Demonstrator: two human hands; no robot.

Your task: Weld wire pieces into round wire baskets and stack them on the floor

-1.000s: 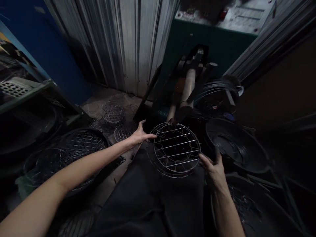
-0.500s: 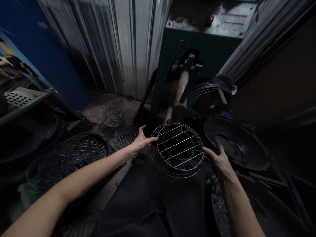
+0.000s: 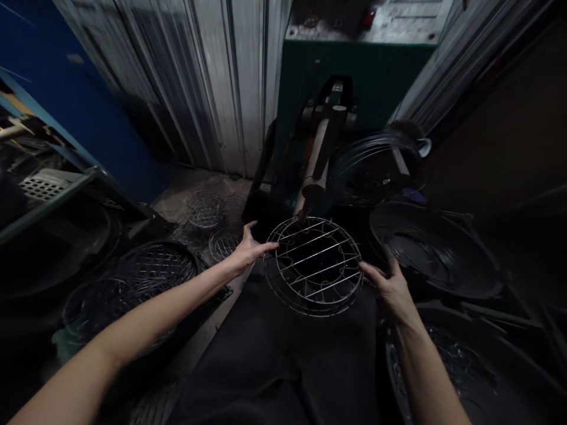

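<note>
A round wire rack (image 3: 319, 260) with parallel cross wires and a second ring beneath lies in front of me, its far edge at the lower tip of a machine's arm (image 3: 313, 177). My left hand (image 3: 248, 251) grips the rack's left rim, thumb raised and one finger along the wire. On the opposite side, my right hand (image 3: 390, 289) holds the right rim at the fingertips. Some fingers of both hands are hidden below the rack. Black cloth (image 3: 274, 354) covers my lap under it.
Round wire racks (image 3: 204, 208) lie on the floor at left, beside a dark tub (image 3: 195, 260) of wire grids. To the right are a black basin (image 3: 469, 265), a lower basin (image 3: 509, 360) with small metal pieces, and a wire coil (image 3: 376, 141). A green machine body (image 3: 372, 68) stands ahead.
The view has shifted slightly, so the machine and rack appear a little further left. Both hands keep their places on the rack's rim, and the rack stays near the machine's tip.
</note>
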